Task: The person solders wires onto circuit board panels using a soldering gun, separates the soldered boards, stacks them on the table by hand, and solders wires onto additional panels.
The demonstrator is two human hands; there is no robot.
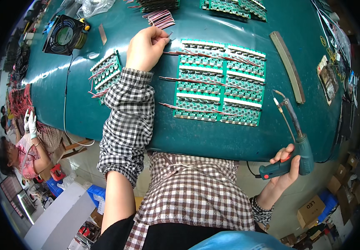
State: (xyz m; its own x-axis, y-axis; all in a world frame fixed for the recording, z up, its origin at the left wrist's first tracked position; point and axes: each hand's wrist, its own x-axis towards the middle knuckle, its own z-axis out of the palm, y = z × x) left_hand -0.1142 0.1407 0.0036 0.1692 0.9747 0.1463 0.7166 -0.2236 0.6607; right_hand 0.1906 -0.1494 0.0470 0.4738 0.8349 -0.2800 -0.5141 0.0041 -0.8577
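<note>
My left hand point(146, 48) reaches over the table with thumb and fingers pinched together, a short thin wire point(171, 33) poking out at the fingertips. Just beyond it lies a bundle of red, white and dark wires point(161, 19). To its right, green circuit boards point(219, 85) form a panel, with white connector strips and rows of wires laid across them. My right hand point(285, 164) grips a green soldering gun point(303, 152) by its handle at the table's near edge. Its bent metal tip and thin feed tube point up and away from me.
A black fan point(65, 35) stands at the far left, its cable point(66, 96) trailing toward me. A smaller board panel point(106, 73) lies left of my forearm. More boards point(234, 8) sit at the back. A long bar point(287, 66) lies at right. A gloved co-worker point(23, 154) is at left.
</note>
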